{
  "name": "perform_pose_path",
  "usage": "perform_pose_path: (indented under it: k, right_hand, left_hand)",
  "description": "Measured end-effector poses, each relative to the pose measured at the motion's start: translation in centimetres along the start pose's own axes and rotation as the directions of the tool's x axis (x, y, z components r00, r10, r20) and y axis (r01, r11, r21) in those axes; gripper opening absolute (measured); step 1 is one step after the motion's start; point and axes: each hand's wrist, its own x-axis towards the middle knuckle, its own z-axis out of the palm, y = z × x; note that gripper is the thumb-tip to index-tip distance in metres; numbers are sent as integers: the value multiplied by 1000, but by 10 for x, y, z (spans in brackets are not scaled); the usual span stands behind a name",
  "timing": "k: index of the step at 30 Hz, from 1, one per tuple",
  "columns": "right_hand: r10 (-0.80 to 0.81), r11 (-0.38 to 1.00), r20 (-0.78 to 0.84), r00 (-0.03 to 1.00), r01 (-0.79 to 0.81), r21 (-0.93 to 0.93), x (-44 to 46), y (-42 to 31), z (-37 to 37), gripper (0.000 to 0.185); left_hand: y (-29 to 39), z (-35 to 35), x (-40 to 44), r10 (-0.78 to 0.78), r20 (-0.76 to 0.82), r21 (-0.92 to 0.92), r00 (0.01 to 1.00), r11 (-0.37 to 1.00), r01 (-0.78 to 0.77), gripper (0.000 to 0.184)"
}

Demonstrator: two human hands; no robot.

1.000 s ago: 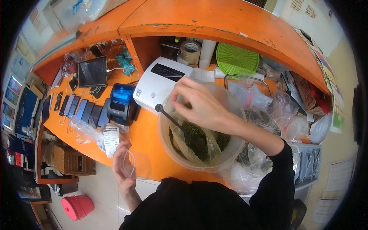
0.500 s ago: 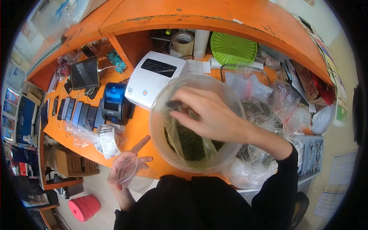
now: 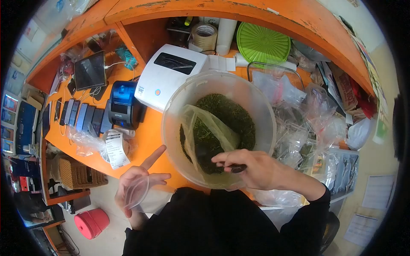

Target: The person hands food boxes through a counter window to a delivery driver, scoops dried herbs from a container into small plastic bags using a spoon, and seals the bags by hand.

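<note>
A large translucent plastic bucket (image 3: pixel 171 158) stands at the table's front edge, with dark green dried herb (image 3: pixel 243 123) inside and a thin yellowish plastic bag (image 3: pixel 222 132) lying over part of it. Over the bucket's near right side, my right hand (image 3: pixel 258 170) is closed around a dark handled tool (image 3: pixel 239 169), perhaps a scoop; its far end is blurred against the herb. My left hand (image 3: pixel 134 183), left of the bucket, holds a small clear plastic bag (image 3: pixel 156 199) with its mouth spread by the fingers. Index finger and thumb are stretched out.
A white printer (image 3: pixel 166 77) and a blue-black receipt printer (image 3: pixel 124 104) stand left of the bucket. Crumpled clear bags (image 3: pixel 294 136) crowd the right side. A green lid (image 3: pixel 262 45) and tape rolls (image 3: pixel 204 37) sit behind. A pink bucket (image 3: pixel 92 222) is on the floor.
My right hand has moved from above the far left of the bucket down to its near right side, bringing the dark tool along. The left hand stays nearly in place with the bag.
</note>
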Motion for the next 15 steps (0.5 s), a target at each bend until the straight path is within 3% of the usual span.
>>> perform_pose_path:
  k: [1, 3, 5, 10, 15]
  right_hand:
    - [40, 998, 64, 997, -42, 36, -3, 0, 0, 29]
    - [276, 953, 208, 938, -295, 70, -12, -10, -11, 31]
    - [347, 923, 260, 901, -377, 75, -19, -21, -24, 35]
    - [198, 978, 161, 967, -206, 35, -24, -8, -21, 46]
    - [242, 969, 120, 963, -234, -75, -22, -21, -38, 48]
  left_hand:
    - [-1, 0, -2, 13, -29, -6, 999, 1000, -14, 83]
    - [-3, -1, -7, 40, -88, -15, 995, 999, -42, 83]
    - [-4, -2, -13, 65, -144, -21, 988, 997, -68, 83]
    - [-5, -10, -18, 80, -207, -25, 975, 996, -87, 82]
    - [-2, -8, -17, 80, -205, -32, 975, 996, -89, 82]
